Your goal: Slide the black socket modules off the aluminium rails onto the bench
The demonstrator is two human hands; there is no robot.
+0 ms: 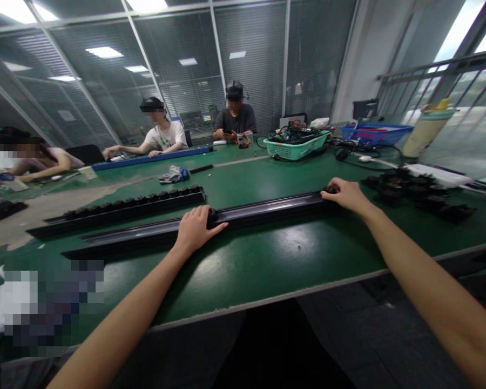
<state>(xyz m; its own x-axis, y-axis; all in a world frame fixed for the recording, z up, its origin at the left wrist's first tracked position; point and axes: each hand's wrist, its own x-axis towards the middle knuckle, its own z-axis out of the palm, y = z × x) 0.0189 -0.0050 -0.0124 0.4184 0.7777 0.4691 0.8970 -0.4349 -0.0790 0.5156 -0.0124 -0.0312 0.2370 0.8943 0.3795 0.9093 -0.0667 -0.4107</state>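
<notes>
A long black channel rail (263,209) lies across the green table in front of me. My left hand (195,229) grips it near the middle, fingers over the far side and thumb stretched along the near side. Between that thumb and forefinger sits a small black part (212,215) in the channel. At the rail's right end, my right hand (345,194) pinches another small black part (330,189), mostly hidden by the fingers. Behind the left stretch lies a second black rail (117,212) with a row of small black parts along it.
Loose black parts (409,189) are heaped at the right. Farther back stand a green basket (295,148) of cables, a blue basket (375,135) and a cream tumbler (427,132). Gloves (174,174) lie mid-table. Several people sit along the far side. The table's near edge (275,300) runs before me.
</notes>
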